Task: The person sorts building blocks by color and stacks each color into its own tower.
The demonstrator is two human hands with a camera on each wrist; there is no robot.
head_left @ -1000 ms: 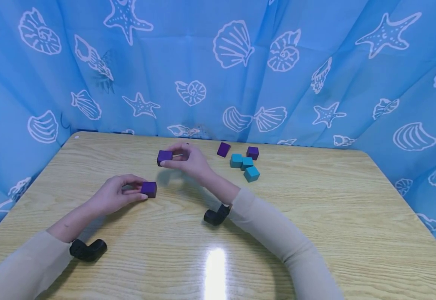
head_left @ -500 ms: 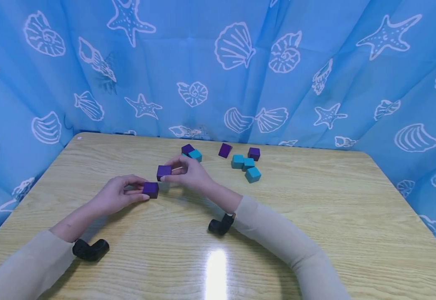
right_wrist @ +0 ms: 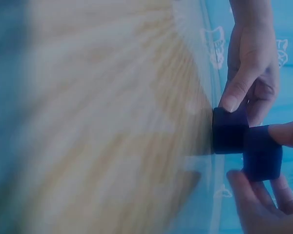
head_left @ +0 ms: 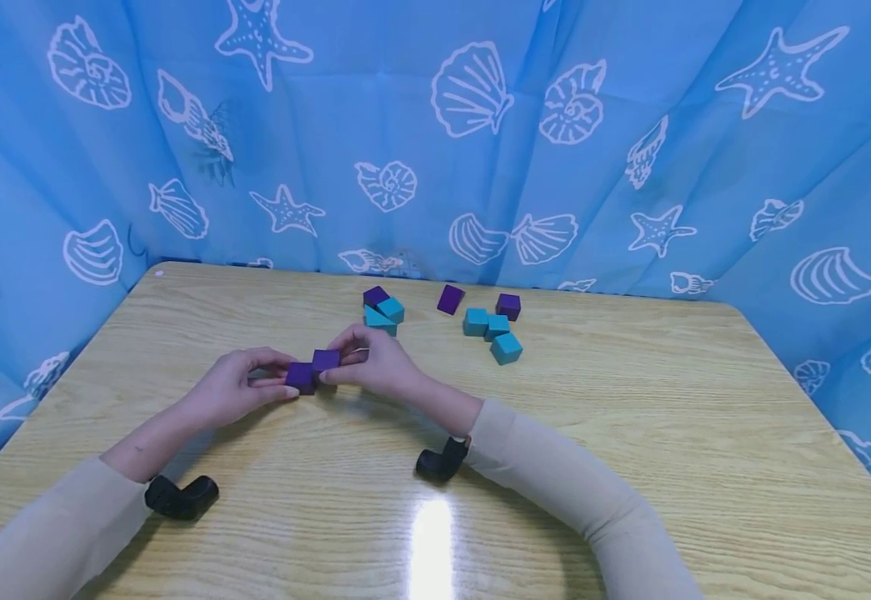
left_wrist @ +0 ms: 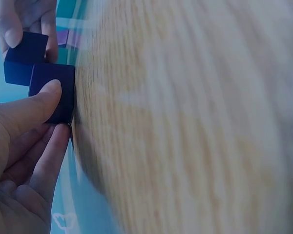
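My left hand [head_left: 234, 388] pinches a purple cube [head_left: 300, 378] between thumb and fingers, on the left half of the table. Against the table surface, that same cube [left_wrist: 45, 76] appears to rest in the left wrist view. A second purple cube [head_left: 326, 363] is pinched in my right hand [head_left: 377, 363], just right of the first. In the right wrist view this second cube [right_wrist: 261, 155] is held higher off the table than the other cube [right_wrist: 229, 131]. The two cubes meet or nearly meet at their sides; whether they touch I cannot tell.
Behind my right hand lie a purple block [head_left: 375, 296], a teal cube [head_left: 391, 310] and a teal triangular block [head_left: 379, 321]. Farther right are a tilted purple block [head_left: 450, 299], another purple cube [head_left: 508, 306] and three teal cubes [head_left: 497, 327]. A blue shell-print curtain [head_left: 435, 142] hangs behind the table.
My right hand has come down and toward me with its purple cube, bringing it beside the left one. Blocks it covered now show behind it. My left hand has barely moved.
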